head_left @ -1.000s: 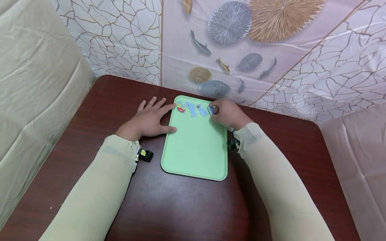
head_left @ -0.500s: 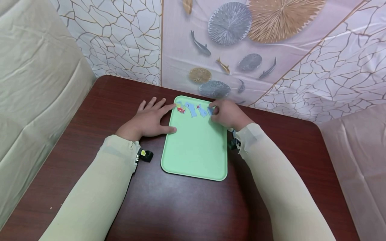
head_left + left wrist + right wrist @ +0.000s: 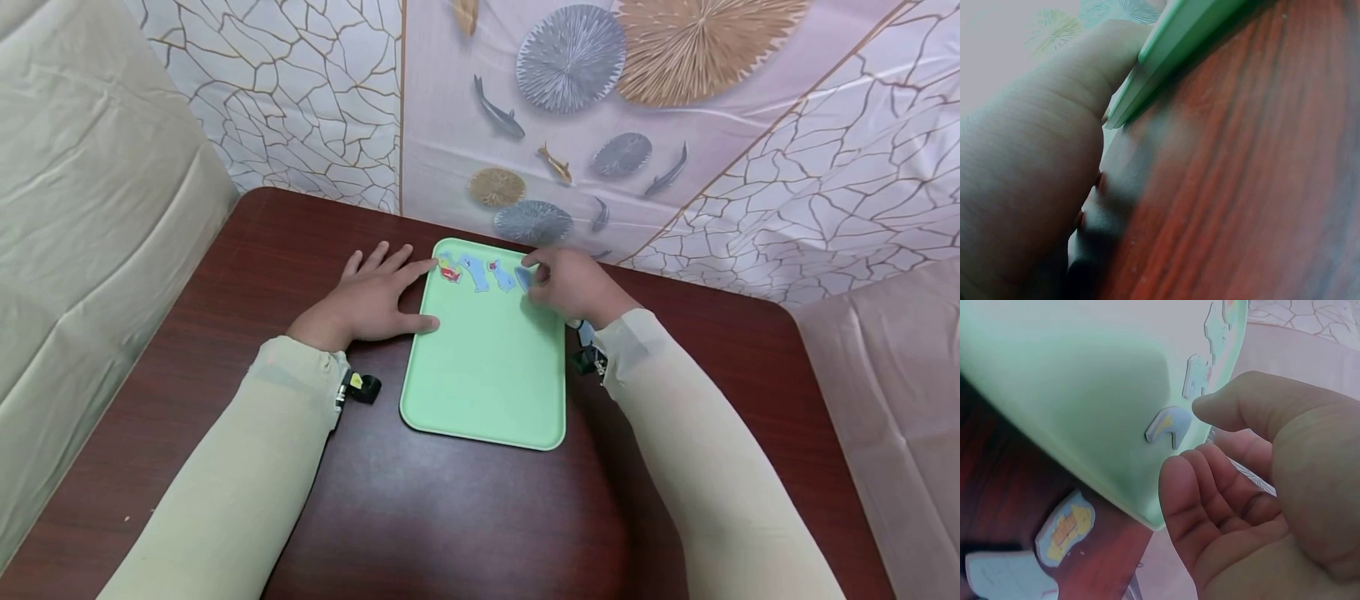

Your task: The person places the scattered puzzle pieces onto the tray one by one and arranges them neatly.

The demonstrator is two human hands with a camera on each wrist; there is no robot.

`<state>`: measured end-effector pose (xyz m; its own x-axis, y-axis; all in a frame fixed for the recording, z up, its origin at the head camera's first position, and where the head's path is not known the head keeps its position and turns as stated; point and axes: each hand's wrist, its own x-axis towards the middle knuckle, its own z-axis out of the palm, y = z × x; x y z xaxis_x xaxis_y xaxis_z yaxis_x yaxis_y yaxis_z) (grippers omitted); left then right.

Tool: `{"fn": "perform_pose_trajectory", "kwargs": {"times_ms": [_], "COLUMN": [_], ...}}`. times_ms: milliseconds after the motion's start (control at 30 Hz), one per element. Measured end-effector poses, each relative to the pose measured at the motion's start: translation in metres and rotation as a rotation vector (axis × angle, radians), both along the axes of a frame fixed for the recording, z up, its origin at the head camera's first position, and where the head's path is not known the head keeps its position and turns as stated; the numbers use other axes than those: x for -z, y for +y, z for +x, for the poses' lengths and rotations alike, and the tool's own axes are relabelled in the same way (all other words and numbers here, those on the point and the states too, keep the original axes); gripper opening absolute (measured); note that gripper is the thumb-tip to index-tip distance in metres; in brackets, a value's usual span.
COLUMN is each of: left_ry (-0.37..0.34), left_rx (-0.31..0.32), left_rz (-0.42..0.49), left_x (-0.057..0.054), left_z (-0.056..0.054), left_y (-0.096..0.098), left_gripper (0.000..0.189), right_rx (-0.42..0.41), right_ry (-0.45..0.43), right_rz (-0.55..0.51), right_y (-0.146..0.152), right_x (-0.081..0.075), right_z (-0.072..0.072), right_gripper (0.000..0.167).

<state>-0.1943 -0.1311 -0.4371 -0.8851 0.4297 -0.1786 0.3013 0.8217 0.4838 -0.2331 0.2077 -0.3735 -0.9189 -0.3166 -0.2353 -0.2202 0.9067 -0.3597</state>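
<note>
In the head view my left hand (image 3: 363, 300) lies with spread fingers at the left side of a light green tray (image 3: 483, 367). Its index finger and thumb reach over the rim. My right hand (image 3: 576, 283) is at the tray's far right corner, by a blue, curved puzzle piece (image 3: 1169, 425) lying on the tray. In the right wrist view the thumb tip is beside this piece, and the fingers are loosely bent with nothing between them. Along the tray's far edge are a red and yellow piece (image 3: 449, 268) and two light blue pieces (image 3: 475, 272).
On the dark red wooden table (image 3: 450, 517), a piece with a yellow pattern (image 3: 1066, 528) and a pale piece (image 3: 1013, 575) lie outside the tray, near its right side. A patterned cloth (image 3: 525, 125) hangs behind the table.
My right hand has let go of the blue curved piece and shifted slightly right, its fingertips parting. My left hand and the tray have not moved.
</note>
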Motion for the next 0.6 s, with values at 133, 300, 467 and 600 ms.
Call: {"fn": "perform_pose_trajectory", "kwargs": {"times_ms": [133,300,467,600], "left_ry": [0.000,0.000,-0.002,-0.001], "left_rx": [-0.001,0.001,0.004,0.003], "left_rz": [-0.002,0.001,0.005,0.009], "left_x": [0.001,0.001,0.001,0.000], "left_z": [-0.001,-0.001,0.000,0.000], "left_y": [0.000,0.000,0.000,0.000], "left_gripper": [0.102,0.102,0.102,0.102], "right_rx": [0.001,-0.010,-0.018,-0.006], "right_ry": [-0.002,0.005,0.047,0.059], "right_rz": [-0.008,-0.028,-0.022,-0.013], "right_y": [0.004,0.010,0.019,0.026], "right_x": [-0.002,-0.004,-0.005,-0.008], "right_z": [0.001,0.005,0.008,0.012], "right_gripper": [0.050,0.049,0.048,0.049]}}
